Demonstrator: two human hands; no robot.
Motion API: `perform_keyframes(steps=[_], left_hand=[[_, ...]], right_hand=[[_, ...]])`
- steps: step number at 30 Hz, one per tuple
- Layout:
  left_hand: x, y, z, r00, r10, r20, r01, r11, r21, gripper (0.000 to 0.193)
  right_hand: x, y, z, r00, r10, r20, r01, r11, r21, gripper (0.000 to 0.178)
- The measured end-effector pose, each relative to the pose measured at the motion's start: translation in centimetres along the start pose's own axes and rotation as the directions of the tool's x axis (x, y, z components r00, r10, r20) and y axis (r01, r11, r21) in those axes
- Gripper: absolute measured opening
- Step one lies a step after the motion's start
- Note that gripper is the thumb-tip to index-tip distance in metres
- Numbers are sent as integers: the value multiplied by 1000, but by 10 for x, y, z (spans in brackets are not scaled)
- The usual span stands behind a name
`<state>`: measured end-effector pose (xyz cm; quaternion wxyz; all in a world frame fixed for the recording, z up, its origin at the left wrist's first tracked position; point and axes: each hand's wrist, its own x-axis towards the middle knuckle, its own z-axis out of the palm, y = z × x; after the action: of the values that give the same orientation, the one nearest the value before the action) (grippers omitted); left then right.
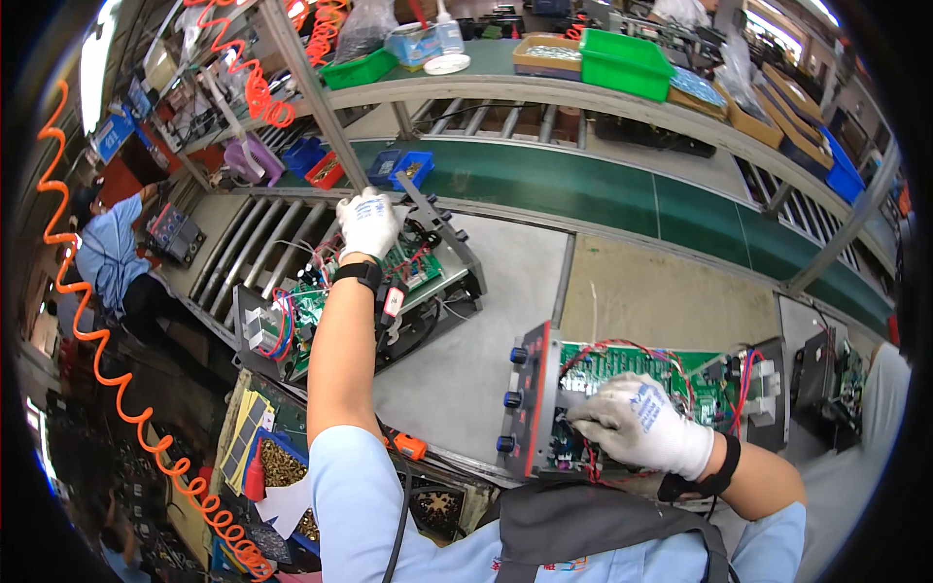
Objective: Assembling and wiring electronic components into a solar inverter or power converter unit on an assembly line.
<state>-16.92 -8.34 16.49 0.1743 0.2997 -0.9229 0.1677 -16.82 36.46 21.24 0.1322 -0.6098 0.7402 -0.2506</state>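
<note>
Beside the green belt (603, 199), a worktop (510, 262) is bearing opened units (705, 398); above that belt, a shelf (491, 60) is running. Left hand (369, 223) and right hand (637, 423) are partly covering units, grips undeterminable.

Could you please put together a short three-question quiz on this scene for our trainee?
1. True or false: the left hand wears a white glove.
2. Which colour is the band on the left wrist?
A) yellow
B) black
C) red
3. Fill in: the unit under the right hand shows ___ knobs on its front panel.

Key: 1. True; 2. B; 3. three
</note>
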Motion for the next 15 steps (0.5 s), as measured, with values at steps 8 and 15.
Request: perform_keyframes(steps=[8,15], left_hand=[[-33,-41,-38,975,10,-221,-43,988,-145,20],[-75,-53,-93,951,159,-264,-201,969,-143,23]], right_hand=[[-73,15,-44,761,141,-633,-129,990,65,11],[-247,76,-72,410,336,-848,-559,827,57,38]])
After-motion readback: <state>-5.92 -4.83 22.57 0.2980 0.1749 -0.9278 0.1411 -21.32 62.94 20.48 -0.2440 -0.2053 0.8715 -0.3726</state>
